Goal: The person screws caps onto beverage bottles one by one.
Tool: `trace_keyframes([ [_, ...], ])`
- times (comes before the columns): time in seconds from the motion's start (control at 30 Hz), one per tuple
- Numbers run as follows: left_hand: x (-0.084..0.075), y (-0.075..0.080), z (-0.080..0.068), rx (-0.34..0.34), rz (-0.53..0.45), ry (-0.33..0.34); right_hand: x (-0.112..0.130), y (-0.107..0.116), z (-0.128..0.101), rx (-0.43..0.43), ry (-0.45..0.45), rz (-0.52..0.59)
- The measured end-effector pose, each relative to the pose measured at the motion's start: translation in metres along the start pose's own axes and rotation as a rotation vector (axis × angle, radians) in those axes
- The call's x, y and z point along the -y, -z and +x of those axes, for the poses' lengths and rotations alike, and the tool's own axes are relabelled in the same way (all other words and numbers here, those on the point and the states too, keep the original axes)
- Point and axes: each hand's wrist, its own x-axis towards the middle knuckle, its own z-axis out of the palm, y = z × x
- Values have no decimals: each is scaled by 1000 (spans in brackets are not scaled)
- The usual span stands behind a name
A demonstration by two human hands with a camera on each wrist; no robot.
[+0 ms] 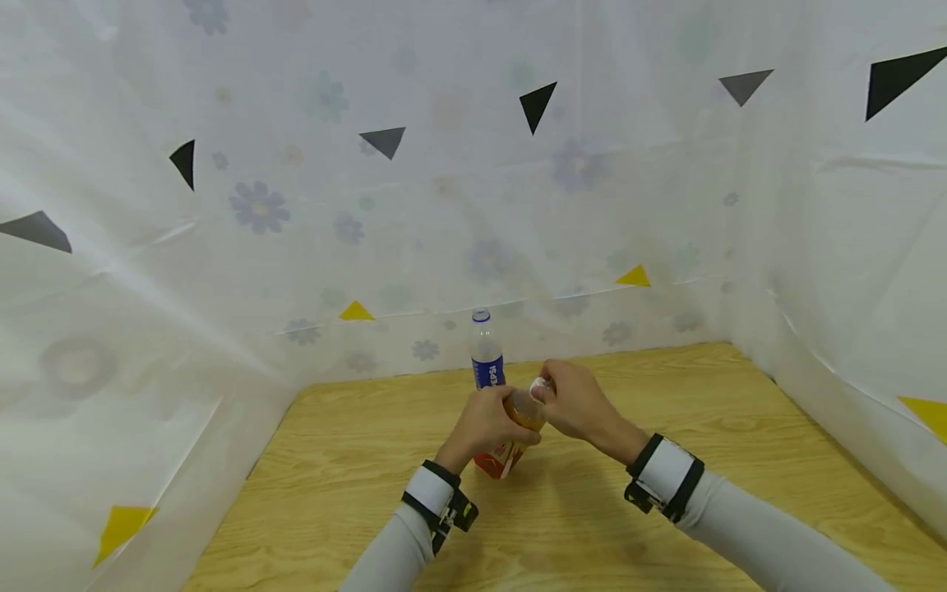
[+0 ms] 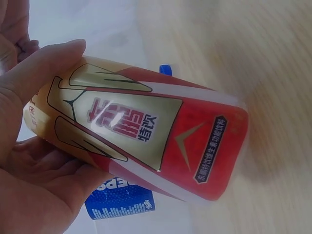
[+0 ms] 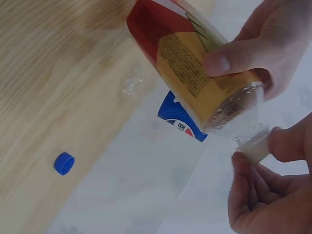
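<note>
My left hand (image 1: 484, 421) grips a drink bottle (image 2: 200, 141) with a red and gold label, its thumb and fingers wrapped round the upper body. The bottle leans to the right, its base low over the table. At its mouth, a white cap (image 3: 255, 146) is pinched between the thumb and fingertips of my right hand (image 1: 580, 403). Just behind stands a clear bottle with a blue Pepsi label (image 1: 488, 370), upright and uncapped, partly covered by the left hand. A loose blue cap (image 3: 64, 164) lies on the wooden table.
The wood-grain table (image 1: 355, 493) is enclosed by whitish plastic sheeting (image 1: 444, 222) at the back and both sides. Black, grey and yellow triangles are on the sheeting. The Pepsi bottle stands near the table's back edge.
</note>
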Motion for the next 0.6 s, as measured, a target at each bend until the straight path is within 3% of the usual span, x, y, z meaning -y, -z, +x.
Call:
trace_keyframes([
  [0.2,-6,-4,1,-30,21,-44,-12,-1,2,-119,44,-32],
  [0.3,-7,-5,1,-23,24,-44,-16,0,2,-134,44,-39],
  [0.6,0,-1,1,6,7,2,-7,3,-1,70,-20,-28],
])
